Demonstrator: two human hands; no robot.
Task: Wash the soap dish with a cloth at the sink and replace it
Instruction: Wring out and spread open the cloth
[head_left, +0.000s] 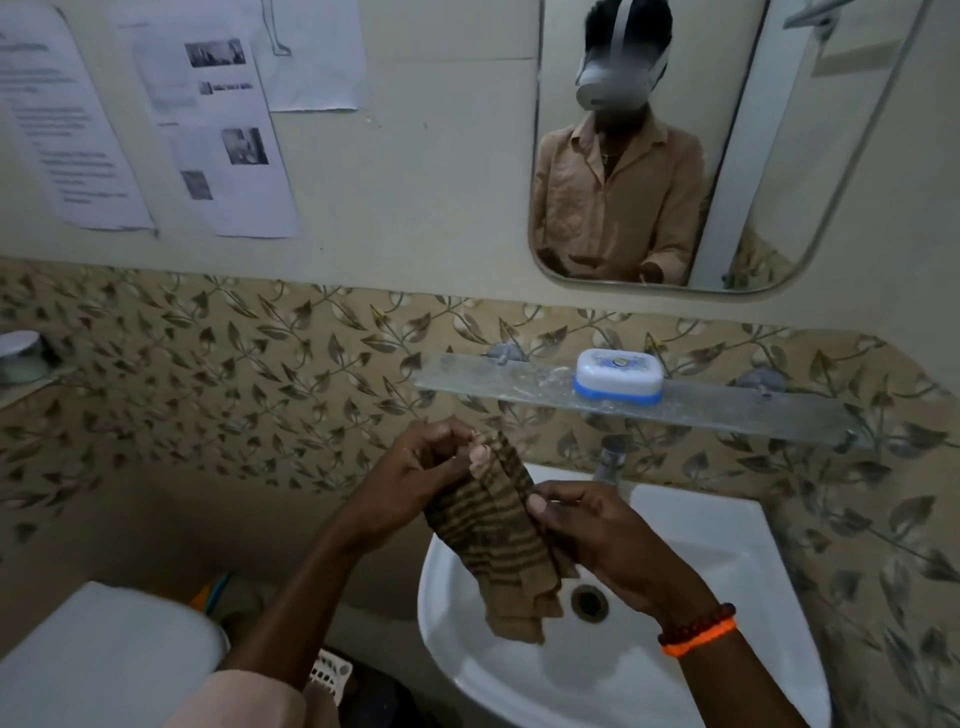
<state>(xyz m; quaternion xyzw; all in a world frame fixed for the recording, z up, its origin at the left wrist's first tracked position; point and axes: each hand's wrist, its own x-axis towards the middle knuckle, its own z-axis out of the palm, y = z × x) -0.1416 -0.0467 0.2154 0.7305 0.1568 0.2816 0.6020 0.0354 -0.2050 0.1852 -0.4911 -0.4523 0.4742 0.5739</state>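
Note:
A brown striped cloth (493, 540) hangs over the white sink (701, 670), held between both hands. My left hand (421, 467) pinches its top edge. My right hand (597, 530) grips its right side, with an orange and brown bead bracelet on the wrist. The white and blue soap dish (618, 375), lid on, sits on the glass shelf (727, 410) above the tap (610, 460), apart from both hands.
A mirror (779, 156) on the wall reflects the person. Printed papers (218, 140) are stuck to the wall at left. A white toilet tank lid (104, 660) stands at lower left, with a white basket (327, 675) beside the sink. A small jar (21, 356) rests on a left ledge.

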